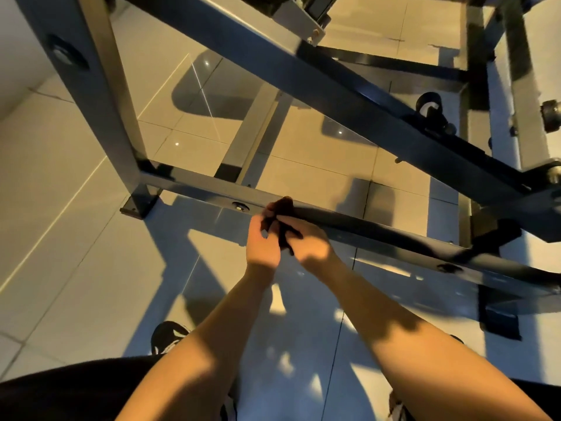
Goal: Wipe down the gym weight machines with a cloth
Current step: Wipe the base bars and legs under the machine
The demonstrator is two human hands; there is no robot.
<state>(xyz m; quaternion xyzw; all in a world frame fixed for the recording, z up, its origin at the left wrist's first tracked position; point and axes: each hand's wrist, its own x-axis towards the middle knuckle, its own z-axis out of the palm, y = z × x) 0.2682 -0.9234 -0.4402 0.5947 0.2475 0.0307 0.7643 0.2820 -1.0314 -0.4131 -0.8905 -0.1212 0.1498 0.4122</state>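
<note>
Head view: dark, bunched cloth (pixel 283 208) lies against the low black crossbar (pixel 379 230) of the weight machine (pixel 103 95), just above the tiled floor (pixel 76 238). Left hand (pixel 262 243) and right hand (pixel 308 243) both grip it, fingers curled into the fabric.

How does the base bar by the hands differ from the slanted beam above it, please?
The base bar runs low near the tiled floor; the slanted beam climbs well above it. The left hand and right hand hold a dark cloth at the base bar; no hand touches the slanted beam. Both are dark rectangular metal tubing.
</note>
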